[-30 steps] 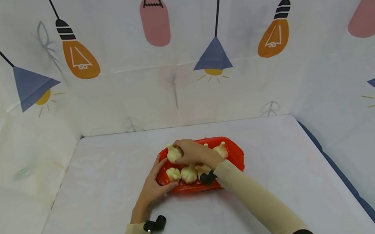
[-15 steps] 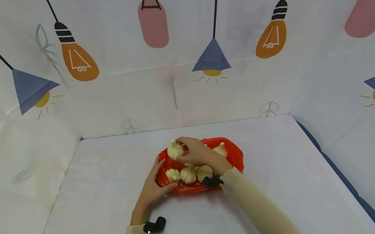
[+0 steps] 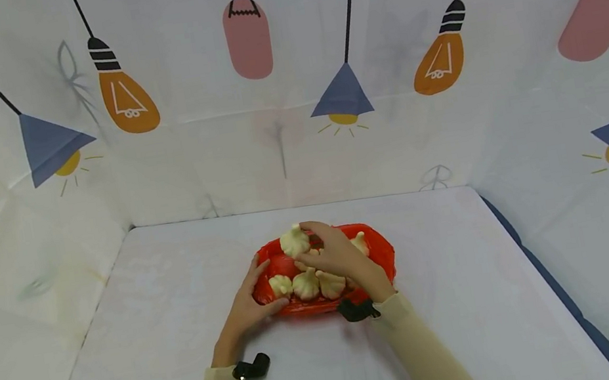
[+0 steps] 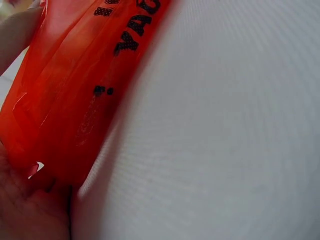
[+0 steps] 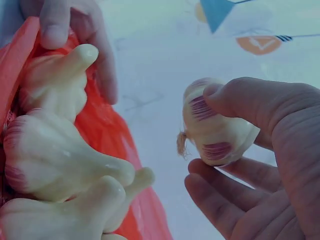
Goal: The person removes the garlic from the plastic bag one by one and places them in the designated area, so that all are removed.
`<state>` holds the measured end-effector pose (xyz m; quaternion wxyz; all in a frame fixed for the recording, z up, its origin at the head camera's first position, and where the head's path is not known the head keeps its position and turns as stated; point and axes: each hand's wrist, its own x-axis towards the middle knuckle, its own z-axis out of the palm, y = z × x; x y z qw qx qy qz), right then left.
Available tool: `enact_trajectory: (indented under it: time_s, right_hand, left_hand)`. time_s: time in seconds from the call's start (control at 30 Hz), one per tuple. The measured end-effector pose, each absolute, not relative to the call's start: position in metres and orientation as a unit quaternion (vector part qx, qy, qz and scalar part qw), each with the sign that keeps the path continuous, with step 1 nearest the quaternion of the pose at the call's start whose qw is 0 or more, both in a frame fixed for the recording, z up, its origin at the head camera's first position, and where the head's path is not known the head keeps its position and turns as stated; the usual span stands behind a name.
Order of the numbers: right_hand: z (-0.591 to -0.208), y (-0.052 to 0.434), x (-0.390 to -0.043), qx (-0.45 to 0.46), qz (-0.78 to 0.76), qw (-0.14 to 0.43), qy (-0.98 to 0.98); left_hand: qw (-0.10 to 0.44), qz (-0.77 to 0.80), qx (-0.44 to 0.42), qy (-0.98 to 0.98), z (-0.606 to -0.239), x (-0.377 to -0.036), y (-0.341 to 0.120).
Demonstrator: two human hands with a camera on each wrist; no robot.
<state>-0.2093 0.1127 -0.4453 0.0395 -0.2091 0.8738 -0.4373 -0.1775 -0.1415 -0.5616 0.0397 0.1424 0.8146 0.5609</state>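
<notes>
Since the earlier frame, one garlic (image 3: 294, 240) is raised above the red bag (image 3: 379, 251), pinched by the right hand (image 3: 339, 257); bag edge is gripped by the left hand (image 3: 248, 305). Several bulbs (image 3: 306, 284) are left inside, on the bench (image 3: 140, 322).

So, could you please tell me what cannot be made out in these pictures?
- Head view: the right hand covers part of the red bag, so the garlic count there is hidden.
- Left wrist view: the bag's black lettering is cut off by the top edge and blurred.
- Left wrist view: the left hand is mostly out of frame.
</notes>
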Motion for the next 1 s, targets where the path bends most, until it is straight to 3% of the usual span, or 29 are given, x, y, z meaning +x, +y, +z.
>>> enact_trajectory:
  time_s: [0.2,1.0]
  right_hand:
    - [-0.440,0.121,-0.194,-0.180,-0.480,0.036,0.858]
    - [-0.439,0.173,-0.158,-0.126,-0.511,-0.079,0.847]
  left_hand:
    - [0.039,0.560,0.141,0.816,-0.562,-0.176,-0.142]
    - [0.043,0.557,0.138,0.818,-0.561,-0.176,-0.140]
